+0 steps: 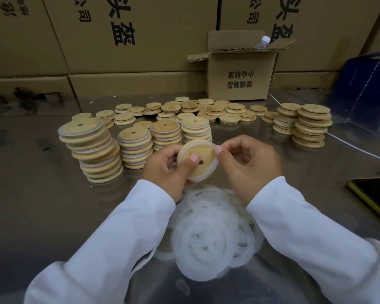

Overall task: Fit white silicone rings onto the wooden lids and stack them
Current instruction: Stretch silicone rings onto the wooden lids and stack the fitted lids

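Note:
My left hand [170,166] grips a round wooden lid [201,155] with a small hole, thumb pressed on its face. A white silicone ring [208,175] runs around the lid's rim. My right hand [248,162] pinches that ring at the lid's upper right edge. Below my wrists lies a loose heap of white rings [208,235]. Several stacks of lids with rings [97,148] stand to the left and behind the held lid. Bare lids [206,110] lie scattered farther back, with two bare stacks [309,126] at the right.
The metal table [42,205] is backed by a wall of large cartons [130,40]. A small open carton [239,73] holds a plastic bottle [262,42]. A phone with a yellow edge [375,196] lies at the right, near a white cable [355,148] and a blue bag [369,84].

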Action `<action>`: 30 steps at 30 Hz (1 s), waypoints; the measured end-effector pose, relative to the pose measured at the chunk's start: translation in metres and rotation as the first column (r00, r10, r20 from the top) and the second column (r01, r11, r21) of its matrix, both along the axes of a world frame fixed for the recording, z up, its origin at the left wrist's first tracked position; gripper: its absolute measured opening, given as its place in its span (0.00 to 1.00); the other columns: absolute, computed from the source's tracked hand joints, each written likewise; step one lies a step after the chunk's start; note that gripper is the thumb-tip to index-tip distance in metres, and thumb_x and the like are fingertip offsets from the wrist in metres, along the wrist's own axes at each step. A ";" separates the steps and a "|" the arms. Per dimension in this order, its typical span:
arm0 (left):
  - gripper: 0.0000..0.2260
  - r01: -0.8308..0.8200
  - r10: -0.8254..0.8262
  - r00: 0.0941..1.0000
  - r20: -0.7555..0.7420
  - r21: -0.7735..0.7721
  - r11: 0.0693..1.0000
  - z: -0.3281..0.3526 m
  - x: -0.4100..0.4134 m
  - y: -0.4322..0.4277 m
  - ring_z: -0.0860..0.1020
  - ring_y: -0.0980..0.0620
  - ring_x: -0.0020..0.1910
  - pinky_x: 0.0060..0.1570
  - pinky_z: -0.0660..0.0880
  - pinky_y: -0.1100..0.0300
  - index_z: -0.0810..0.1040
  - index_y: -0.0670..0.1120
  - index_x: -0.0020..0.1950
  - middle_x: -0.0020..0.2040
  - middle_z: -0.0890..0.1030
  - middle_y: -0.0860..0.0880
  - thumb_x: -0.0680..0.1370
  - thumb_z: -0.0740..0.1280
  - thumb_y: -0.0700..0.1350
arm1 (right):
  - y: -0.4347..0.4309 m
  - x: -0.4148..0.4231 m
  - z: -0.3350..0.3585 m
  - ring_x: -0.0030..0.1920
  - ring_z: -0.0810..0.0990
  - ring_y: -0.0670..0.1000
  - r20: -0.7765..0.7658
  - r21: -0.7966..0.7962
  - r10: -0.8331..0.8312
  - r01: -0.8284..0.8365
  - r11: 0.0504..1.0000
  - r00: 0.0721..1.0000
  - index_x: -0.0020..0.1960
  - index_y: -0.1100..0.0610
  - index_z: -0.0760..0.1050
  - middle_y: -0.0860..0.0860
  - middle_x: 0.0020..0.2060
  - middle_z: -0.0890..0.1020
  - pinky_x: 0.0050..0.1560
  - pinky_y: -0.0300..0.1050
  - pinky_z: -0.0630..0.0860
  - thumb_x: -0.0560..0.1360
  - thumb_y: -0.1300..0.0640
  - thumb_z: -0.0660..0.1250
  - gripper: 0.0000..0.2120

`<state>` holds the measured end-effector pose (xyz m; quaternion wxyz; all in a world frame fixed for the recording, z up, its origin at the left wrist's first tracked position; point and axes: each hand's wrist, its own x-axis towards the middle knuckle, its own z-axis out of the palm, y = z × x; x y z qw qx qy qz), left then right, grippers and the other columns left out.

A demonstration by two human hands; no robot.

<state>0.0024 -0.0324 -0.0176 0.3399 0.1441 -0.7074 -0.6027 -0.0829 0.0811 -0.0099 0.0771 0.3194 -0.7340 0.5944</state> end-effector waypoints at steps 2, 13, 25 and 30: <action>0.04 0.025 -0.025 1.000 -0.009 0.040 0.999 0.000 0.000 -0.001 0.81 0.48 0.43 0.44 0.80 0.53 0.79 0.47 0.44 0.41 0.83 0.48 0.74 0.67 0.39 | 0.000 -0.002 0.003 0.38 0.79 0.41 0.026 0.013 0.020 -0.021 1.000 0.999 0.35 0.49 0.77 0.42 0.32 0.81 0.44 0.37 0.75 0.71 0.55 0.70 0.07; 0.05 0.170 -0.159 0.985 -0.061 0.343 0.924 0.004 0.000 -0.006 0.83 0.52 0.42 0.36 0.79 0.61 0.80 0.45 0.47 0.40 0.84 0.49 0.75 0.65 0.39 | 0.008 -0.008 0.018 0.36 0.79 0.42 0.149 0.065 0.239 -0.251 0.966 0.959 0.35 0.52 0.77 0.46 0.34 0.82 0.41 0.28 0.73 0.73 0.58 0.68 0.08; 0.05 0.166 -0.145 0.986 -0.080 0.456 0.874 0.002 -0.002 -0.004 0.84 0.48 0.42 0.36 0.80 0.58 0.80 0.43 0.47 0.41 0.84 0.45 0.74 0.66 0.39 | 0.006 -0.003 0.013 0.33 0.79 0.40 0.111 -0.053 0.222 -0.217 0.975 0.969 0.36 0.55 0.77 0.45 0.31 0.81 0.37 0.28 0.74 0.71 0.61 0.70 0.06; 0.03 0.127 -0.094 0.991 -0.092 0.485 0.865 0.002 -0.003 -0.002 0.84 0.49 0.37 0.30 0.78 0.61 0.79 0.42 0.45 0.37 0.84 0.47 0.72 0.68 0.38 | -0.001 0.002 0.002 0.38 0.81 0.46 0.156 -0.075 0.139 -0.129 0.989 0.978 0.40 0.51 0.75 0.45 0.35 0.81 0.42 0.36 0.77 0.69 0.56 0.71 0.05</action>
